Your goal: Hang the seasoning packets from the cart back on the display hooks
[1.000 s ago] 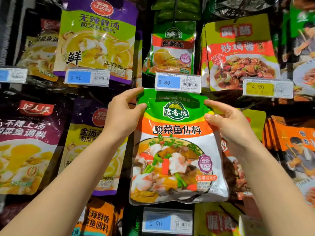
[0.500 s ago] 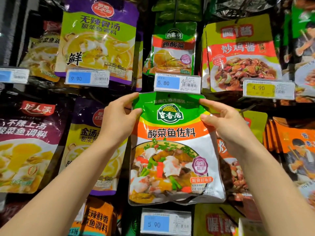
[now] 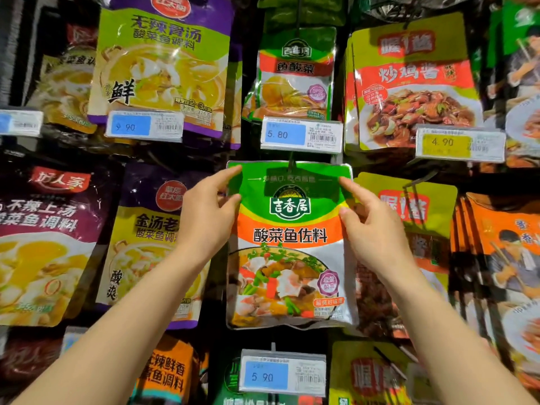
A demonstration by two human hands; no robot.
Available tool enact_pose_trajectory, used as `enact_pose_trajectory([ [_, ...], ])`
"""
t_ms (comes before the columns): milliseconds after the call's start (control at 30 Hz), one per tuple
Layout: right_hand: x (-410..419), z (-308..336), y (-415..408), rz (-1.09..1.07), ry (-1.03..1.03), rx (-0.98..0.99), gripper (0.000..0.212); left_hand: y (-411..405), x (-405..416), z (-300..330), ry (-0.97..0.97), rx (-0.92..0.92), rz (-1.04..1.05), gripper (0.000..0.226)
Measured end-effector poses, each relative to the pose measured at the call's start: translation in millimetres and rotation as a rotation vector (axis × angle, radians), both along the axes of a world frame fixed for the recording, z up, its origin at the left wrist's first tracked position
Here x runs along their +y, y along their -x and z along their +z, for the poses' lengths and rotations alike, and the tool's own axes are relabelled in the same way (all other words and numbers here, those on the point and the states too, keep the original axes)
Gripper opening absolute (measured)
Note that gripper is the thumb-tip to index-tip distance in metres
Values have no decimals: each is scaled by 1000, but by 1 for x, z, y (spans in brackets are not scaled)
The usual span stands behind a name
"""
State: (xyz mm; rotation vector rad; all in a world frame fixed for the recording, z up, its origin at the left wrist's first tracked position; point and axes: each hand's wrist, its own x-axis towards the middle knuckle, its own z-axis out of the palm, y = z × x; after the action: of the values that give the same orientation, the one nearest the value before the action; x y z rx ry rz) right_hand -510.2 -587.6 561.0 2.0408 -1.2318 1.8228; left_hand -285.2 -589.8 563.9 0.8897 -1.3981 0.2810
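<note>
A green, orange and white seasoning packet [image 3: 289, 244] with a fish-dish picture hangs upright in front of the display, its top edge just under the 5.80 price tag [image 3: 301, 135]. My left hand [image 3: 209, 217] pinches its upper left corner between thumb and forefinger. My right hand [image 3: 374, 226] pinches the upper right edge the same way. A thin metal hook rod [image 3: 291, 163] meets the packet's top middle; whether the hole sits on it I cannot tell. The cart is out of view.
Rows of other packets hang all around: purple and green ones [image 3: 163, 59] at upper left, a small green one [image 3: 295, 74] above, yellow-green sauce packets [image 3: 409, 80] at right. A 5.90 tag [image 3: 282, 374] juts out below, a 4.90 tag [image 3: 458, 143] at right.
Both hands have lowered the packet slightly, so its whole top edge now shows below the 5.80 tag. The grip on both upper corners is unchanged.
</note>
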Motion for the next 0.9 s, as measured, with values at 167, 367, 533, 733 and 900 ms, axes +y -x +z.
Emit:
enact_pose_trajectory([
  [167,15,-32,-18,-125,98,161,67,11,0,-39,75,-133,16,58],
  [367,5,-57,-33,-151,20,212,86,25,-22,-70,38,-633,182,86],
  [533,-7,-64,-38,-179,-114,238,85,19,-42,-73,-64,-697,161,100],
  [733,-17,-68,-41,-245,-51,229,81,19,-49,-77,-50,-710,189,96],
  [900,-21,-78,-43,-325,113,295,66,9,-42,-82,-8,-745,135,93],
])
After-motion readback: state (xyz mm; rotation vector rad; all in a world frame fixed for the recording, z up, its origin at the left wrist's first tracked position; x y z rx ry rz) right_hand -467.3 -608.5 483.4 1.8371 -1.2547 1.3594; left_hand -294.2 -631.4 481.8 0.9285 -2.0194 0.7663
